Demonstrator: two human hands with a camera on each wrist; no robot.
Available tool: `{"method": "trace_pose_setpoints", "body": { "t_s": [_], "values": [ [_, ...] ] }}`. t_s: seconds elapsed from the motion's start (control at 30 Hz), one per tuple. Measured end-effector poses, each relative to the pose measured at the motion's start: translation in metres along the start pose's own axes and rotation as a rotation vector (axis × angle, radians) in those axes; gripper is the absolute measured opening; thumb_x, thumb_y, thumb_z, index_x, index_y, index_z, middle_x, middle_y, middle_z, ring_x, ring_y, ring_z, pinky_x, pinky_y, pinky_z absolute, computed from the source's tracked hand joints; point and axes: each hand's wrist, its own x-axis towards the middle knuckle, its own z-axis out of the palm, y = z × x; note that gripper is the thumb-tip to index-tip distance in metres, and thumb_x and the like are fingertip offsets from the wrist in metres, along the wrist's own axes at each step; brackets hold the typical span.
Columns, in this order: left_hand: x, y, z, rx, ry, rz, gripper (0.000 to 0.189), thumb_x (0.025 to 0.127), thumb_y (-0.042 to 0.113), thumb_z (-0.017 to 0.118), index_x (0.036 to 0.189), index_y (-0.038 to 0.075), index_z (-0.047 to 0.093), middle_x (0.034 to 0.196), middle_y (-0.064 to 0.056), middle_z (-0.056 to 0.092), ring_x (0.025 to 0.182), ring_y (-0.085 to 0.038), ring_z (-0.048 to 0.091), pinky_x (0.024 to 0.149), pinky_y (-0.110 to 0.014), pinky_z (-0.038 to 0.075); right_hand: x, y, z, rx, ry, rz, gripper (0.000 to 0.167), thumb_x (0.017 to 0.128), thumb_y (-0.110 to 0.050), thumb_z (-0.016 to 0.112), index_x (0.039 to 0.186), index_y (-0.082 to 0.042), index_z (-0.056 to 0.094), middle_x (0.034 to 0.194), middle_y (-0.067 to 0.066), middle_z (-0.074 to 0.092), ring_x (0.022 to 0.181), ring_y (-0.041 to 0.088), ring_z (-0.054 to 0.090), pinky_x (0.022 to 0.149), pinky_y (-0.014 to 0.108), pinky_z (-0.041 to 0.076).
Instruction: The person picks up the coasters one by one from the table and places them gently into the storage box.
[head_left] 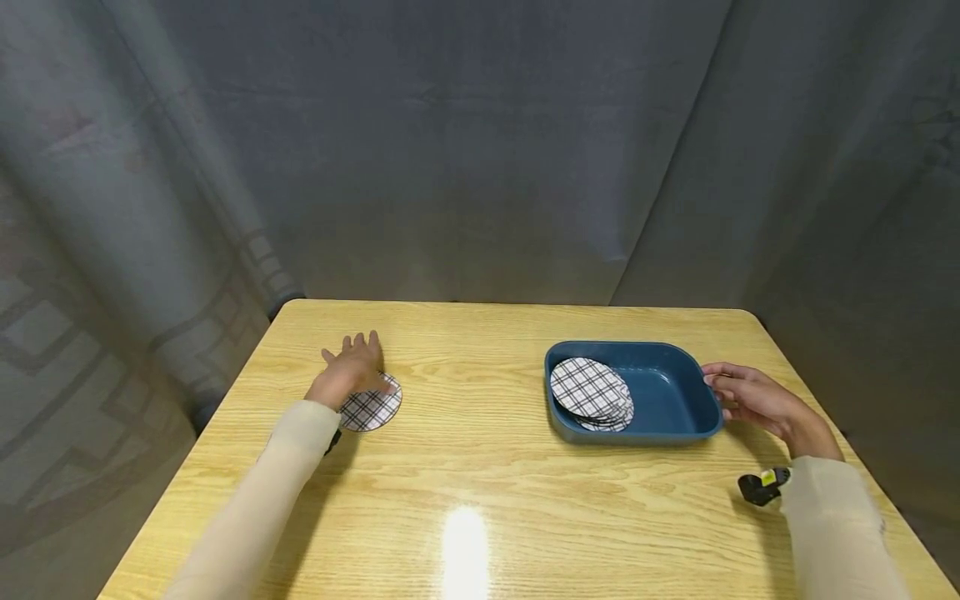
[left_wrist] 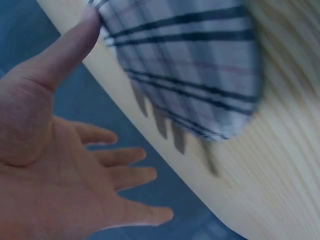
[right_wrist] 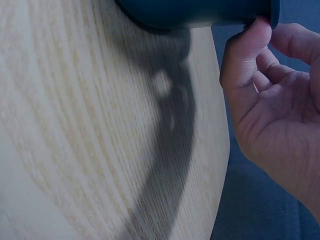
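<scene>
At the left of the table, my left hand (head_left: 351,371) is spread over a round plaid coaster (head_left: 369,412), hiding part of it. In the left wrist view its thumb (left_wrist: 75,47) reaches the edge of the coaster (left_wrist: 185,60), while the other fingers stay straight and apart. My right hand (head_left: 757,400) pinches the right end of a dark blue rectangular tub (head_left: 671,400), thumb and forefinger at its rim (right_wrist: 275,12). Several matching plaid coasters (head_left: 588,387) lie overlapped in the left part of the tub.
Both the tub and the single coaster are on a light wooden table (head_left: 450,467), with a wide stretch of wood between them. Grey curtains (head_left: 450,167) hang behind the far edge and along both sides. A small black device (head_left: 761,487) is at the right wrist.
</scene>
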Motion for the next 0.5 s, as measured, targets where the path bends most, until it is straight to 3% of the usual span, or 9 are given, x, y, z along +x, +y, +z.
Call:
{"method": "trace_pose_setpoints", "body": {
  "t_s": [0.2, 0.3, 0.5],
  "values": [
    [0.011, 0.022, 0.011, 0.021, 0.118, 0.019, 0.103, 0.090, 0.043, 0.073, 0.156, -0.006, 0.011, 0.157, -0.036, 0.017, 0.147, -0.054, 0.008, 0.109, -0.080, 0.005, 0.000, 0.002, 0.000, -0.004, 0.003, 0.002, 0.014, 0.107, -0.017, 0.047, 0.116, -0.018, 0.058, 0.093, -0.006, 0.063, 0.082, 0.010, 0.061, 0.071, 0.030, 0.058],
    [0.011, 0.030, 0.014, 0.030, 0.133, 0.024, 0.098, 0.094, 0.047, 0.066, 0.156, -0.006, 0.013, 0.156, -0.035, 0.020, 0.146, -0.054, 0.011, 0.109, -0.080, 0.007, 0.001, 0.002, 0.001, -0.011, 0.006, 0.009, 0.015, 0.107, -0.018, 0.047, 0.117, -0.018, 0.057, 0.094, -0.006, 0.064, 0.082, 0.009, 0.061, 0.071, 0.030, 0.058],
    [0.004, 0.033, 0.007, 0.001, -0.016, 0.007, 0.107, 0.091, 0.054, 0.067, 0.157, -0.006, 0.009, 0.158, -0.035, 0.015, 0.145, -0.054, 0.014, 0.109, -0.078, 0.019, 0.002, 0.002, 0.000, -0.013, 0.013, 0.016, 0.015, 0.107, -0.019, 0.047, 0.119, -0.017, 0.057, 0.094, -0.007, 0.064, 0.083, 0.009, 0.061, 0.072, 0.031, 0.058]
  ]
}}
